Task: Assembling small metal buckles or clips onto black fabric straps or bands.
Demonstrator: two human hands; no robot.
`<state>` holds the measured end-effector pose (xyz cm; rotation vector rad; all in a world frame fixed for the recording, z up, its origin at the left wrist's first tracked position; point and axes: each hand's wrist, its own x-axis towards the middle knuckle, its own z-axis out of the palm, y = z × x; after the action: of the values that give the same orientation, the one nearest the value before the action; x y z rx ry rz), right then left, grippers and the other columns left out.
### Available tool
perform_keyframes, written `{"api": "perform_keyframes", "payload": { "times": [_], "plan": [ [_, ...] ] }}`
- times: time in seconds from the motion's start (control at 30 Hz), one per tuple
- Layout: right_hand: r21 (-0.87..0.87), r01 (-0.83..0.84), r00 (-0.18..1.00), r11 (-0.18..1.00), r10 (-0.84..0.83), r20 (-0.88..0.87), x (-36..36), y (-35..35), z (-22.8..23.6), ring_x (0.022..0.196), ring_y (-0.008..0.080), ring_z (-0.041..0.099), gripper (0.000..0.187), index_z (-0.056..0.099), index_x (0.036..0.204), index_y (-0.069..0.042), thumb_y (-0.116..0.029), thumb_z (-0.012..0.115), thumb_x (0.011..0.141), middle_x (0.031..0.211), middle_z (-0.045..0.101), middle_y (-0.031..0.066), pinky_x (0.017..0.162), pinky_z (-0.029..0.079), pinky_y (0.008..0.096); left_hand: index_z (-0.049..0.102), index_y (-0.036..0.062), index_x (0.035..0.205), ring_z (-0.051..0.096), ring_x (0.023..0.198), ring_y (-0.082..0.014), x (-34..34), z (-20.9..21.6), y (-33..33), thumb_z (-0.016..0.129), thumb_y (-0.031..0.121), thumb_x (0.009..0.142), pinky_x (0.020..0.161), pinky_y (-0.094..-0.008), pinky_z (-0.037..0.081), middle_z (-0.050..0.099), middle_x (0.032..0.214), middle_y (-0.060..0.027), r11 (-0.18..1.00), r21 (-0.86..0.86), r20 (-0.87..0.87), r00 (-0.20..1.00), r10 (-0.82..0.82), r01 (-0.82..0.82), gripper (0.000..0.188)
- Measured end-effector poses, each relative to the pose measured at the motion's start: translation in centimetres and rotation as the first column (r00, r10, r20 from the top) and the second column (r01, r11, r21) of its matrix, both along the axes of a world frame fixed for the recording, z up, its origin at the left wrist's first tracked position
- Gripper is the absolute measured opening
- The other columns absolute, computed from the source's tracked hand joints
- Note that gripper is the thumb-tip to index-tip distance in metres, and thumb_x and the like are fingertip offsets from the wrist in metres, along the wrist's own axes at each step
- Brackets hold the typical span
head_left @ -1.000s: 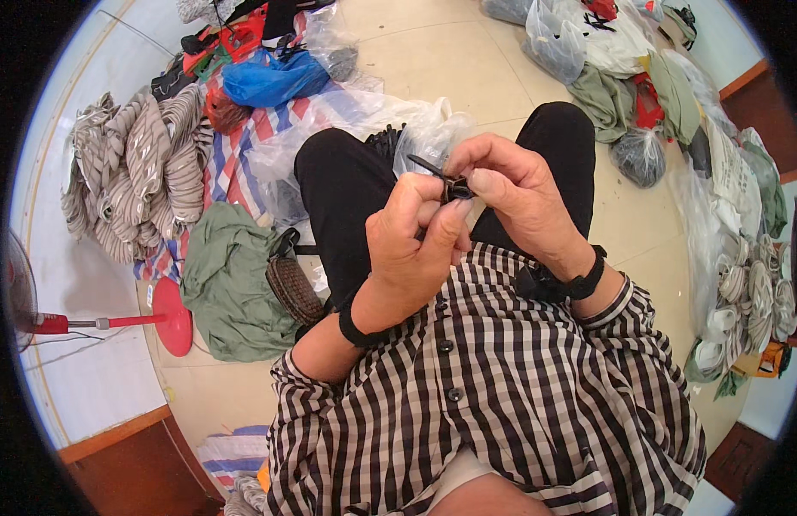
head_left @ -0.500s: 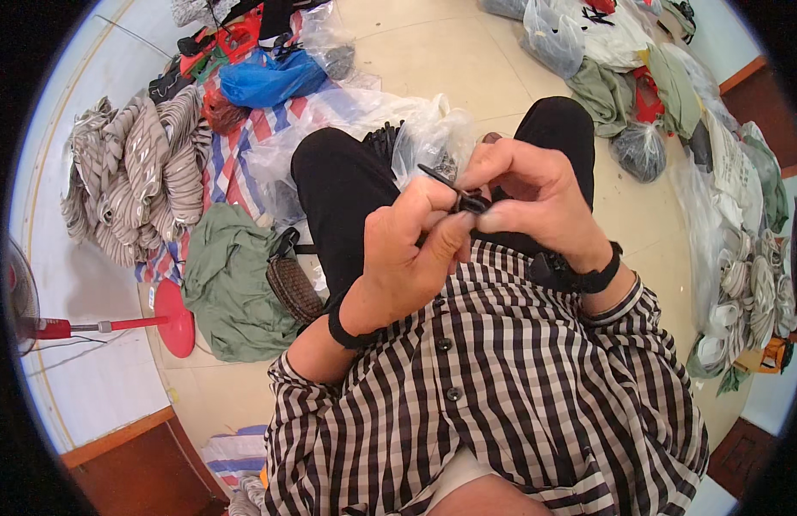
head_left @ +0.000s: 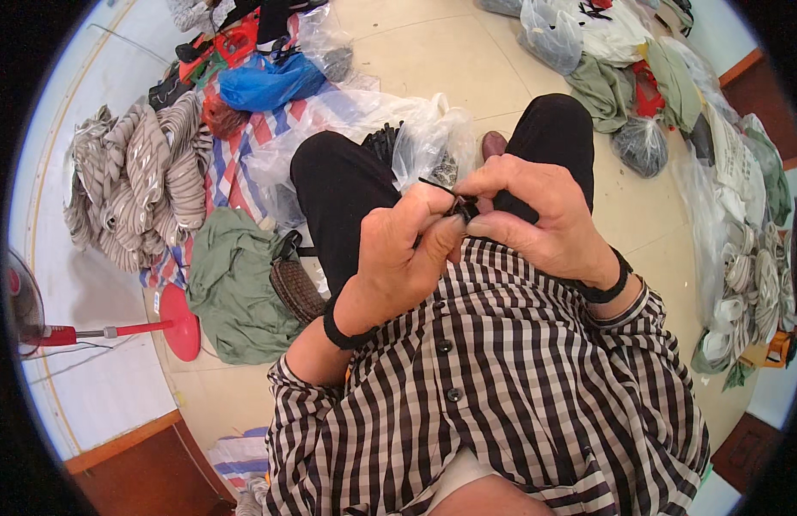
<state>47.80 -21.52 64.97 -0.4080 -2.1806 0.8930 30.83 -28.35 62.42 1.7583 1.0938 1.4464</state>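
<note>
Between the fingertips of both hands, above my lap, is a small black piece with a thin dark strip sticking out toward the upper left. It looks like a strap fitting, but its exact kind is too small to make out. My left hand is closed, pinching it between thumb and curled fingers. From the other side, the thumb and index finger of my right hand grip it too. Just beyond my hands, a clear plastic bag lies between my knees, beside a bunch of black strips.
Green cloth and a brown woven item lie at my left. Past them are a red-based fan, bundled striped straps and a blue bag. On the right are a dark-filled bag and grey bundles.
My right hand has shifted slightly down and left, and more of a brown shoe shows behind it. A dark shape beside my right wrist no longer shows. Both hands still grip the black piece.
</note>
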Motion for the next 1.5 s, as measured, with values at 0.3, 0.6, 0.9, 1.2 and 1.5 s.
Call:
{"api": "perform_keyframes", "payload": {
  "times": [0.3,0.6,0.9,1.2,1.5],
  "plan": [
    [-0.272,0.006,0.996,0.962,-0.028,-0.079,-0.4,-0.3,-1.1,0.064,0.0099,0.052,0.018,0.055,0.089,0.000,-0.005,0.065,0.075,0.073,0.054,0.0024,0.063,0.041,0.0216,0.051,0.0015,0.088,0.054,0.044,-0.0123,-0.1,0.1,0.2,0.056,0.006,0.085,0.041,-0.0235,0.039,0.052,0.056,-0.0063,1.000,0.026,-0.071,0.997,0.010,-0.008,0.007],
    [-0.800,-0.378,0.920,0.466,0.283,-0.270,0.1,0.9,-2.0,0.062,0.0034,0.050,0.011,0.056,0.081,-0.003,-0.012,0.063,0.080,0.069,0.055,-0.0024,0.058,0.040,0.0162,0.056,0.0023,0.088,0.047,0.041,-0.0133,-0.7,-0.9,-0.8,0.061,0.004,0.080,0.041,-0.0245,0.034,0.047,0.053,-0.0066,0.997,-0.035,-0.117,0.990,-0.074,0.070,0.010],
    [-0.856,-0.330,0.944,0.398,0.121,-0.308,-0.2,1.6,-3.7,0.063,0.0037,0.050,0.008,0.055,0.080,-0.004,-0.011,0.059,0.082,0.070,0.054,-0.0022,0.056,0.039,0.0173,0.056,0.0009,0.087,0.041,0.042,-0.0103,0.1,-1.6,-1.8,0.059,0.004,0.082,0.041,-0.0234,0.032,0.045,0.051,-0.0035,0.986,-0.165,-0.094,0.995,-0.017,0.001,0.006],
    [-0.699,-0.113,0.984,0.707,-0.017,-0.176,-1.1,2.8,-3.4,0.072,0.0070,0.050,0.014,0.054,0.087,-0.003,-0.015,0.058,0.082,0.084,0.054,0.0002,0.067,0.041,0.0206,0.052,0.0000,0.097,0.039,0.043,-0.0005,-0.4,-2.0,-1.0,0.047,0.010,0.092,0.039,-0.0169,0.030,0.046,0.053,0.0047,0.901,-0.417,0.289,0.957,0.005,0.121,0.012],
    [-0.348,0.186,0.983,0.919,-0.170,0.074,-2.5,1.8,-3.5,0.056,0.0044,0.054,0.009,0.059,0.079,0.000,-0.008,0.060,0.081,0.062,0.058,0.0019,0.050,0.040,0.0181,0.051,0.0011,0.089,0.045,0.048,-0.0030,-2.4,-3.2,0.4,0.048,0.010,0.089,0.044,-0.0190,0.035,0.051,0.057,0.0005,0.916,-0.383,0.232,0.972,-0.032,0.122,0.010]
  ]
}}
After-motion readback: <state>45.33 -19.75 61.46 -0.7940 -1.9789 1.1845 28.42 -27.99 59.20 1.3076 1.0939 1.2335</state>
